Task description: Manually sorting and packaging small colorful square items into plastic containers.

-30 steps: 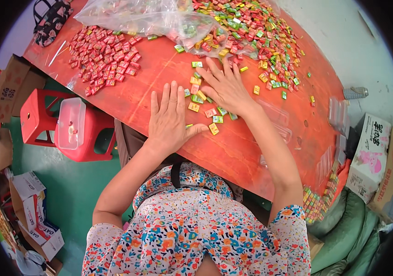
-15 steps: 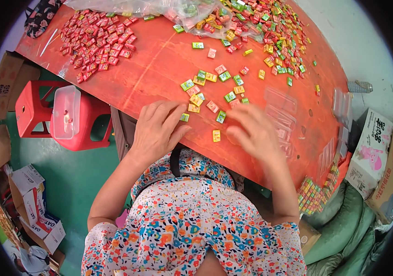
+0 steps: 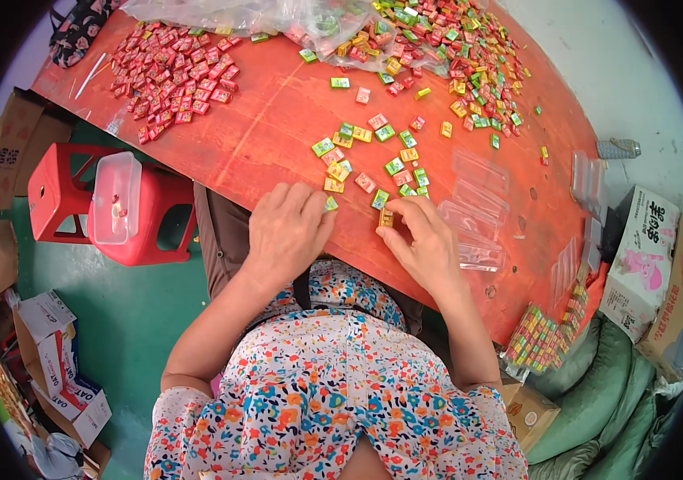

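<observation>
Near the front edge of the red table, my right hand [image 3: 425, 248] pinches a small yellow box [image 3: 386, 217] between thumb and fingers, standing it on end. My left hand [image 3: 287, 232] rests palm down on the tabletop with nothing visible in it, fingers loosely bent and thumb apart. A small green box [image 3: 330, 203] lies at its fingertips. Beyond both hands is a loose scatter of small boxes: a green one [image 3: 380, 199] next to the yellow one, a pink one [image 3: 365, 182] behind it, and several more in yellow, green and pink. All lie flat, some overlapping.
A pile of red boxes [image 3: 173, 80] covers the far left; a mixed heap [image 3: 469, 72] and clear plastic bag [image 3: 333, 32] lie at the far side. Clear plastic trays [image 3: 477, 204] sit right of my right hand. Filled packs [image 3: 535, 340] stand at the right edge, red stools [image 3: 145, 216] at left.
My right hand has come down and left and now grips the yellow box, which lay flat before and is now tipped up nearer the green one. My left hand has shifted slightly right.
</observation>
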Demonstrator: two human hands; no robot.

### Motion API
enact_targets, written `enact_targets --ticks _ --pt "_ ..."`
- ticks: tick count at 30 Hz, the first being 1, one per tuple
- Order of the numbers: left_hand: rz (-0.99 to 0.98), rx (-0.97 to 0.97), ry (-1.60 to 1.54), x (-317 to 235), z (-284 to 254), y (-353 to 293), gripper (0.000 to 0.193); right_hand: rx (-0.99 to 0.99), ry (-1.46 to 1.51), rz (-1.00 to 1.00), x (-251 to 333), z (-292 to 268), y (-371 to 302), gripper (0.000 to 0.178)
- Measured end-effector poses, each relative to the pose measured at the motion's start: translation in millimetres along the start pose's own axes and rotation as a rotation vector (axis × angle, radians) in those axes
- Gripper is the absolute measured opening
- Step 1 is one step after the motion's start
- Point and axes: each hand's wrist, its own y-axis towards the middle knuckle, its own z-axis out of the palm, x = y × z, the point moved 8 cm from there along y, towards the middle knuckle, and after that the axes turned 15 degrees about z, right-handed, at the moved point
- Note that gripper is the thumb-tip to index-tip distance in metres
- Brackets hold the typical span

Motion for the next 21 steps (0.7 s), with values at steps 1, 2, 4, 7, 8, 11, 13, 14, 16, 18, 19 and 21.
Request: enact_targets --ticks 1,2,4,7,8,11,13,14,16,18,19,21 --pt "-0.001 0.007 0.004 -3.4 2.6 1.1 0.021 0.007 -0.033 -0.012 1.9 1.5 2.6 0.029" --pt "-0.002 0.015 0.007 -6.3 4.9 2.8 0.022 0.014 -0.066 -0.023 3.7 2.4 5.1 0.028" --pt "-0.003 0.019 0.008 -9.9 9.2 6.1 0.024 0.042 -0.095 0.003 2.2 4.0 8.0 0.032" --pt "0.022 0.014 0.008 -11.5 16.3 12.1 0.031 0.013 -0.100 0.030 -1.7 4.1 12.9 0.031" --pt "0.023 0.017 0.002 -11.3 18.5 13.1 0.032 0.000 -0.093 0.015 1.4 4.3 14.8 0.028" --pt "0.025 0.013 -0.005 -8.9 22.2 12.3 0.034 0.012 -0.065 0.010 1.8 4.5 25.6 0.025" --pt "0.022 0.010 -0.007 -5.0 23.3 12.4 0.034 0.031 -0.001 0.007 -4.7 2.9 45.2 0.023" --pt "0.031 0.007 -0.009 -4.5 22.8 12.1 0.034 -0.002 0.029 0.031 -7.3 -4.3 61.7 0.024" --pt "0.042 0.002 -0.010 -4.2 21.9 12.1 0.034 -0.111 0.012 0.025 -14.8 -18.0 99.0 0.025" --pt "0.029 -0.016 -0.022 -3.1 21.7 13.0 0.034 -0.229 -0.077 -0.051 -29.7 -22.9 138.1 0.025" --pt "0.030 -0.018 -0.023 -4.1 22.2 14.9 0.034 -0.273 -0.120 -0.094 -35.7 -23.7 153.8 0.026" --pt "0.007 -0.014 -0.013 -4.4 23.9 15.9 0.035 -0.168 -0.187 -0.061 -42.7 -11.1 177.1 0.028"
